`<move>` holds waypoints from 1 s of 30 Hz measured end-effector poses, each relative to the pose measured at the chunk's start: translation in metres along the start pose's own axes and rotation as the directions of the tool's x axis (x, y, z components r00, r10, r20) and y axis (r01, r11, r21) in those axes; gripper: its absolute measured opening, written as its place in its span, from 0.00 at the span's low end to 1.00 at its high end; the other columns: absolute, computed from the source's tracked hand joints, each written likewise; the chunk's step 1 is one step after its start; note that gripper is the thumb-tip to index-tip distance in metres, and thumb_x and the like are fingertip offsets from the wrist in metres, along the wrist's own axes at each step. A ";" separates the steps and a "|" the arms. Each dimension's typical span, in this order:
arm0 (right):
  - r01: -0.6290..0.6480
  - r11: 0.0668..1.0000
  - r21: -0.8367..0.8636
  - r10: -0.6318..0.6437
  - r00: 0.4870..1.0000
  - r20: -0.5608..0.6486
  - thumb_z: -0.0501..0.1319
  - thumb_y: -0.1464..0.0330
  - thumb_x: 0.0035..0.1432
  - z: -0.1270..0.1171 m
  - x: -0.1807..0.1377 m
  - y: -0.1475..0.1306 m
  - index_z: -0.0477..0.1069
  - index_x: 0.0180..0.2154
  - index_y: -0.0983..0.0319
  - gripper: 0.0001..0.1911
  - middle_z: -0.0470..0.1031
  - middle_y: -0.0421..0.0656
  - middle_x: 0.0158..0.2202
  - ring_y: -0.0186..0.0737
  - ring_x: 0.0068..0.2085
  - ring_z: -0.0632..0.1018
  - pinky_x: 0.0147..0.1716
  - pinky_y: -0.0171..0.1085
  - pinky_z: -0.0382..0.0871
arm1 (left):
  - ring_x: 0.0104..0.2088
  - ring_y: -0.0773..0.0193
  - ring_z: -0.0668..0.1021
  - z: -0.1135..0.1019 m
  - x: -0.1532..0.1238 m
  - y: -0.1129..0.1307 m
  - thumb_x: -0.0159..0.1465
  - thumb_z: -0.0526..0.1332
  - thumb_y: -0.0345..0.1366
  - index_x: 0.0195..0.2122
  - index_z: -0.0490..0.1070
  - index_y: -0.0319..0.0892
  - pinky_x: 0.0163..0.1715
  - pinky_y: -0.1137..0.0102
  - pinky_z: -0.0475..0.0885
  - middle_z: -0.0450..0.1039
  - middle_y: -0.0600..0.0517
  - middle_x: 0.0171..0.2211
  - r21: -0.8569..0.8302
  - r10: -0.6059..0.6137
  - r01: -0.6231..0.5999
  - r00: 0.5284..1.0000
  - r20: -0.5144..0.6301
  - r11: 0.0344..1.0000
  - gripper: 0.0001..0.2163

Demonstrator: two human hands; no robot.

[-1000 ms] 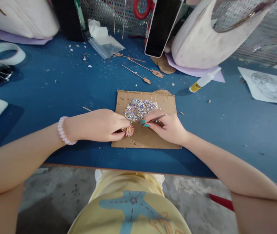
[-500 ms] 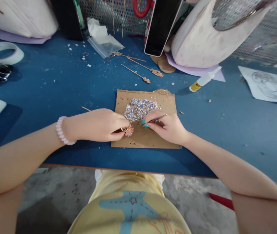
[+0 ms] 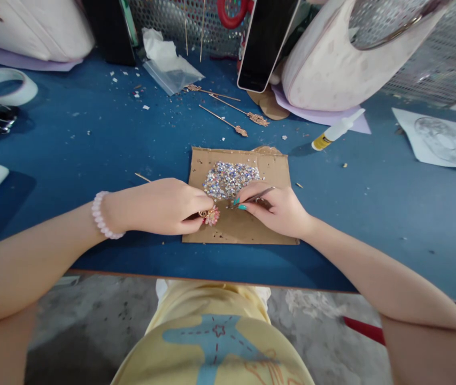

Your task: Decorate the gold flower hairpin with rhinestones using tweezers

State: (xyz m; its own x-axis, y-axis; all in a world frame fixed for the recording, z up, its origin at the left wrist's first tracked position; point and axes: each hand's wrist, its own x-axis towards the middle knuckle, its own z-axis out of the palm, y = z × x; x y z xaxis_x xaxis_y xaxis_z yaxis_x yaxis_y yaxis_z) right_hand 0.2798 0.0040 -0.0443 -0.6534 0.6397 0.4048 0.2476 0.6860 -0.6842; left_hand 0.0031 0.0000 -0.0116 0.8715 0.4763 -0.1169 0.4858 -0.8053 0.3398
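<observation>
Over the left part of a cardboard sheet (image 3: 257, 227), my left hand (image 3: 161, 207) is closed on a hairpin with a pink flower head (image 3: 211, 215). A thin stick end (image 3: 143, 177) pokes out behind that hand; whether it belongs to the hairpin, I cannot tell. My right hand (image 3: 278, 208) pinches slim metal tweezers (image 3: 260, 195). Their tips point left, low over the card and just right of the flower. A spread of small shiny rhinestones (image 3: 230, 178) lies on the card beyond both hands. Anything tiny at the tweezer tips is too small to make out.
Several gold hairpins (image 3: 240, 131) lie behind the card on the blue table (image 3: 111, 133). A glue bottle (image 3: 332, 133) stands tilted to the right. Farther back are a phone (image 3: 265, 45), a plastic bag (image 3: 171, 75) and pale handbags (image 3: 327, 69). A tape roll (image 3: 5, 88) is at left.
Both hands stay almost in place. The tweezers have shifted very slightly, with more of their tips showing beside the flower.
</observation>
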 end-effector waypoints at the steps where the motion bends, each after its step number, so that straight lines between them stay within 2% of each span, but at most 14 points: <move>1: 0.000 1.000 -0.009 0.000 1.000 -0.001 0.60 0.71 0.70 0.000 0.000 0.000 0.74 0.39 0.58 0.05 0.83 0.43 0.39 0.38 0.41 0.84 0.43 0.40 0.81 | 0.30 0.59 0.80 0.000 0.000 0.000 0.71 0.56 0.33 0.39 0.75 0.43 0.29 0.65 0.64 0.81 0.50 0.34 -0.003 0.001 -0.001 1.000 0.000 1.000 0.08; 12: 0.035 0.998 -0.046 -0.035 0.999 0.011 0.60 0.71 0.71 0.002 0.000 -0.001 0.74 0.40 0.59 0.05 0.82 0.43 0.38 0.38 0.39 0.83 0.41 0.40 0.81 | 0.32 0.58 0.81 -0.002 0.000 0.003 0.70 0.56 0.32 0.40 0.75 0.43 0.32 0.65 0.66 0.81 0.50 0.37 -0.050 -0.012 0.012 1.000 0.003 0.999 0.07; 18: 0.028 0.999 -0.030 -0.027 1.000 0.006 0.60 0.72 0.70 0.001 0.001 -0.001 0.74 0.40 0.59 0.05 0.83 0.43 0.39 0.37 0.41 0.83 0.43 0.39 0.81 | 0.29 0.60 0.79 -0.001 0.001 0.003 0.70 0.56 0.32 0.38 0.74 0.43 0.30 0.65 0.64 0.80 0.50 0.34 -0.042 -0.018 0.018 1.000 -0.015 0.999 0.07; 24: 0.048 0.998 -0.041 -0.049 0.999 -0.003 0.61 0.72 0.70 0.002 0.002 0.000 0.75 0.39 0.60 0.05 0.83 0.43 0.38 0.36 0.40 0.83 0.41 0.38 0.81 | 0.25 0.63 0.73 -0.002 0.001 0.005 0.69 0.57 0.32 0.32 0.69 0.44 0.27 0.66 0.59 0.73 0.52 0.28 0.001 -0.026 0.026 0.999 -0.024 1.000 0.08; 30: 0.033 0.999 -0.021 -0.034 0.999 -0.026 0.62 0.72 0.69 0.002 0.001 0.002 0.76 0.39 0.60 0.05 0.84 0.43 0.38 0.36 0.40 0.84 0.41 0.37 0.82 | 0.26 0.62 0.73 -0.004 0.002 0.007 0.71 0.55 0.33 0.33 0.70 0.44 0.29 0.66 0.60 0.73 0.52 0.29 -0.033 -0.061 0.060 0.998 -0.004 0.998 0.09</move>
State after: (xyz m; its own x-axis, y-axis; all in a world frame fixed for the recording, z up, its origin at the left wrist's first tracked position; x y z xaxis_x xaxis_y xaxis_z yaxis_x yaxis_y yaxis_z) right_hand 0.2785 0.0050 -0.0466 -0.6423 0.6249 0.4437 0.2408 0.7142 -0.6572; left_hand 0.0078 -0.0036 -0.0052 0.8402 0.5257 -0.1333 0.5350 -0.7631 0.3625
